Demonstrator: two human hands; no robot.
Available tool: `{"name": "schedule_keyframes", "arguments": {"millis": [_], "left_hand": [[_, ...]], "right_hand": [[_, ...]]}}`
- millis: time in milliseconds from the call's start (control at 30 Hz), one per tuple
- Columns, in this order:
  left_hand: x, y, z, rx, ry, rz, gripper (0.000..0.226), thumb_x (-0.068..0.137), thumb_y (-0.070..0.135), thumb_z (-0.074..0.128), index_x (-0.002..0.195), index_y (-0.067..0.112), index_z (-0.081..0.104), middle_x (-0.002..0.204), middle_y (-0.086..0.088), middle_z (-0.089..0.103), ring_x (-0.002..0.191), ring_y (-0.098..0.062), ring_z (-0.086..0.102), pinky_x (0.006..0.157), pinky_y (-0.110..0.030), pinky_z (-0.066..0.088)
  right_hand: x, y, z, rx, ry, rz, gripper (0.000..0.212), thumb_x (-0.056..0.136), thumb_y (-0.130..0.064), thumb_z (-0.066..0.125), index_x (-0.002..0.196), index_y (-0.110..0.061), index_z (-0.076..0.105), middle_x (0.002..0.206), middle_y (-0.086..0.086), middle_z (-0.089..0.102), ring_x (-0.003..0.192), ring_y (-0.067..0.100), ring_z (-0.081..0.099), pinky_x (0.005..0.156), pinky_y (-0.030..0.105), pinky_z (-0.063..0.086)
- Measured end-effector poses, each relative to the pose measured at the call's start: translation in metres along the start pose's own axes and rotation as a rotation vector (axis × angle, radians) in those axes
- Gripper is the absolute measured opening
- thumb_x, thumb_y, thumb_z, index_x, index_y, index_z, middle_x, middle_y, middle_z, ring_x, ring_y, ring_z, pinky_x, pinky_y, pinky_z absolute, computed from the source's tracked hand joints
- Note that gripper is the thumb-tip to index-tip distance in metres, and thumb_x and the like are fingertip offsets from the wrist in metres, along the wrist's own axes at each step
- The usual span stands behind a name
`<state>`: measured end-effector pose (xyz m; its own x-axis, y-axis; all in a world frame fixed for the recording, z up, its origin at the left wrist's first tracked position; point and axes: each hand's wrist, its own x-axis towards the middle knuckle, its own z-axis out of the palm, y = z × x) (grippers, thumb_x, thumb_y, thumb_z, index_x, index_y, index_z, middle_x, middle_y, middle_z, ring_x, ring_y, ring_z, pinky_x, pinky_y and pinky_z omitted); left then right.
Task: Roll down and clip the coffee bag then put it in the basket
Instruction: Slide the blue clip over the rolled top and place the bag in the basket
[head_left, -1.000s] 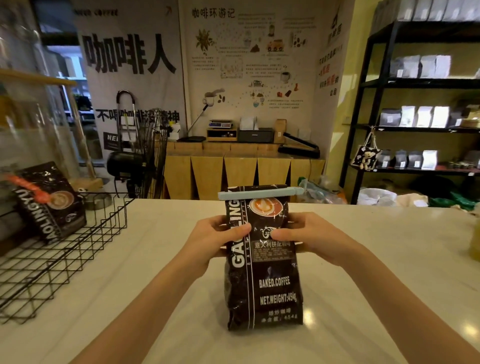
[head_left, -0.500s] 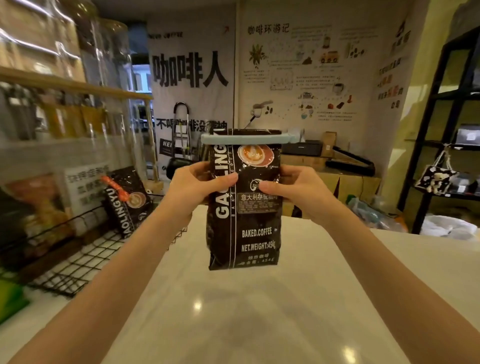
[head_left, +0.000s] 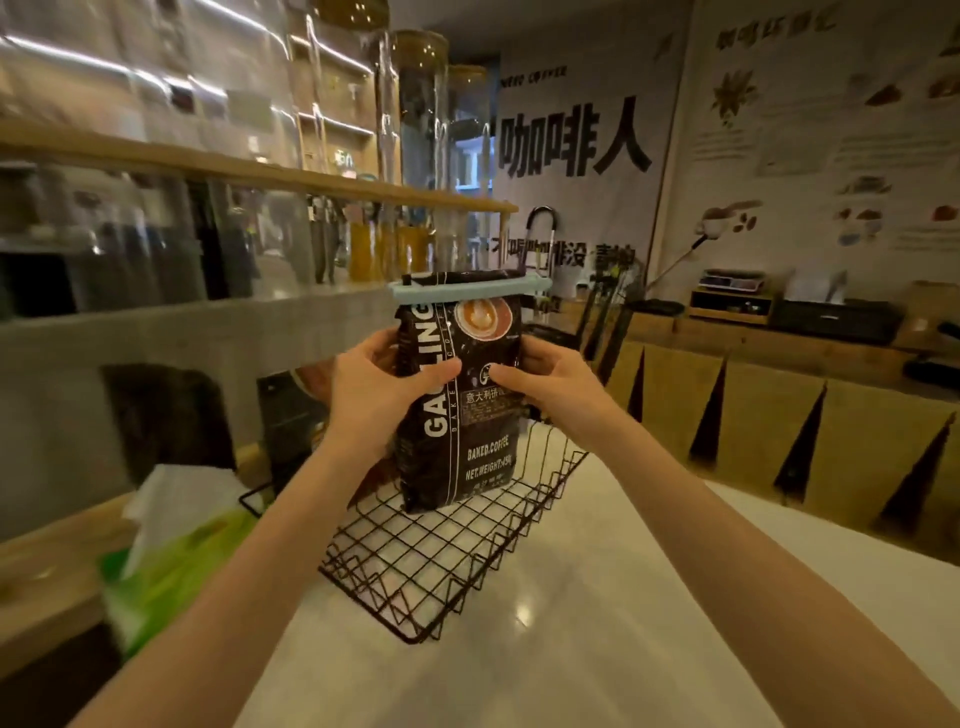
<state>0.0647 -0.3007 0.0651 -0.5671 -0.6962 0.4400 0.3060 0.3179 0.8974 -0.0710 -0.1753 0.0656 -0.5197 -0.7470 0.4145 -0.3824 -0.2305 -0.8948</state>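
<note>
Worktop (head_left: 597, 623) nearest, with wire basket (head_left: 415, 587) on it; above the basket's far half, left hand (head_left: 382, 387) and right hand (head_left: 553, 384) each have a closed grip on a side of the bag (head_left: 460, 415), upright, clear of the wire, clip (head_left: 470, 290) across its rolled top. To seat it well, judged: lower straight, base flat on the mesh, release both sides together. Legible: "BAKED.COFFEE", "NET.WEIGHT:45…"; far banner (head_left: 574, 137) reads "咖啡人".

The basket (head_left: 457, 561) sits on the desk (head_left: 597, 623); the coffee bag (head_left: 457, 410) hangs above it, seemingly clear, a tissue pack (head_left: 176, 551) to the basket's left
</note>
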Motion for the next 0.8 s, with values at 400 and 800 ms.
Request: {"name": "schedule_keyframes", "arguments": {"millis": [400,800], "left_hand": [[0.023,-0.076,-0.055,0.249,0.283,-0.005,0.045,0.054,0.031,0.083,0.090,0.037,0.057,0.076,0.024,0.060,0.074,0.010,0.058,0.059,-0.015,0.044],[0.015,-0.107,-0.080,0.270,0.297,-0.182,0.057,0.070,0.033,0.074,0.118,0.019,0.049,0.093,0.013,0.057,0.078,-0.005,0.055,0.064,-0.023,0.044]], "right_hand": [[0.056,0.068,0.079,-0.039,-0.158,0.168,0.030,0.091,-0.018,0.054,0.121,-0.016,0.053,0.123,0.010,0.060,0.098,0.012,0.062,0.071,0.014,0.052],[0.054,0.097,0.109,-0.058,-0.274,0.221,0.045,0.087,-0.015,0.059,0.130,-0.014,0.043,0.116,0.000,0.061,0.103,0.012,0.059,0.082,0.021,0.050]]}}
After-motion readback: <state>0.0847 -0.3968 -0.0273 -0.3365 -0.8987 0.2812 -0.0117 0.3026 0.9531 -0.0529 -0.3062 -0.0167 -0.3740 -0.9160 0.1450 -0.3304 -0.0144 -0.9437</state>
